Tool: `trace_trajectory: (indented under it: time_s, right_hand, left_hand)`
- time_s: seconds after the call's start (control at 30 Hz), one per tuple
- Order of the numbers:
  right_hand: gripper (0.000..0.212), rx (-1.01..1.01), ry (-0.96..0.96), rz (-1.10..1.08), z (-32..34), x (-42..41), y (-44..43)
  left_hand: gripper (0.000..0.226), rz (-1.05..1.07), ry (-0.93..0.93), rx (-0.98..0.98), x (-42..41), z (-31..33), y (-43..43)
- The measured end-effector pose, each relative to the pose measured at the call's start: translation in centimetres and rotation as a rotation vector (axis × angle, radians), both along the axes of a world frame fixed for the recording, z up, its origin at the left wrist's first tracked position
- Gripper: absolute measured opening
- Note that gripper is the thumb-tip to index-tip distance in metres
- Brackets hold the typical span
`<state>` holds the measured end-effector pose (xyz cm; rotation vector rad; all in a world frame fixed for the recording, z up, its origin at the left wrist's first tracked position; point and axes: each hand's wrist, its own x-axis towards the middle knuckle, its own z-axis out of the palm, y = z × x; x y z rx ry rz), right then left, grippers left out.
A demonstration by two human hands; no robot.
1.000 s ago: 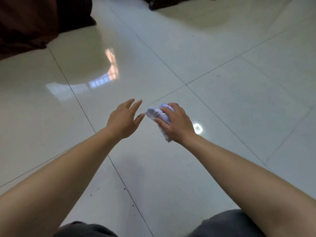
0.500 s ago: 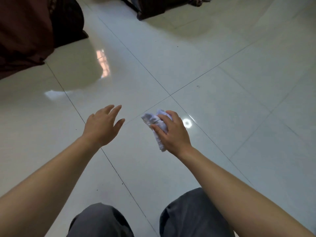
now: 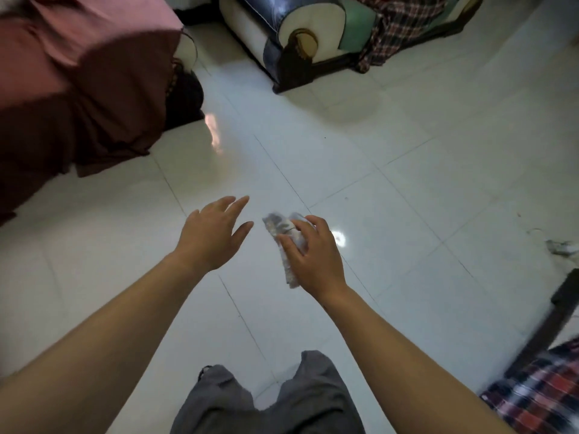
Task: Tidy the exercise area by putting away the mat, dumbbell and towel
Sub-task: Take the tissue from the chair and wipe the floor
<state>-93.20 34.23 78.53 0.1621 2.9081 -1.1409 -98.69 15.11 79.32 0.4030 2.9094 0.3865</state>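
Note:
My right hand [image 3: 315,256] grips a small folded white towel [image 3: 283,234] above the glossy white tile floor [image 3: 407,189], in the middle of the view. The towel's ends stick out above my fingers and below my palm. My left hand [image 3: 213,233] hovers just left of it with straight fingers, holding nothing and not touching the towel. No mat or dumbbell is in view.
A sofa under a maroon cover [image 3: 72,86] fills the upper left. A dark armchair [image 3: 300,39] with plaid cloth [image 3: 404,23] stands at the top. At the right edge are a dark furniture leg [image 3: 551,321] and more plaid fabric [image 3: 539,393]. My grey trousers [image 3: 269,399] show below.
The view has risen and tilted up, bringing the armchair and more of the sofa into sight. My left hand moved back toward the towel. My right hand keeps its grip.

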Motion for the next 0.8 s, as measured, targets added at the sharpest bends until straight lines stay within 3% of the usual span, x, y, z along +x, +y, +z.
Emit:
trace_trajectory:
  time_s: [0.27, 0.57, 0.8]
  right_hand:
    - [0.037, -0.099, 0.091, 0.161, 9.3, 0.8, -4.1]
    - [0.035, -0.075, 0.123, 0.338, 12.2, 2.8, 1.8]
    - [0.037, -0.091, 0.096, 0.459, 12.0, 4.4, 7.9]
  left_hand:
    - [0.052, 0.243, 0.072, 0.039, 5.1, 9.4, -4.8]
    - [0.051, 0.494, 0.146, 0.232, 10.7, 10.6, 0.7]
    - [0.052, 0.604, 0.141, 0.228, 16.9, 10.4, 6.3]
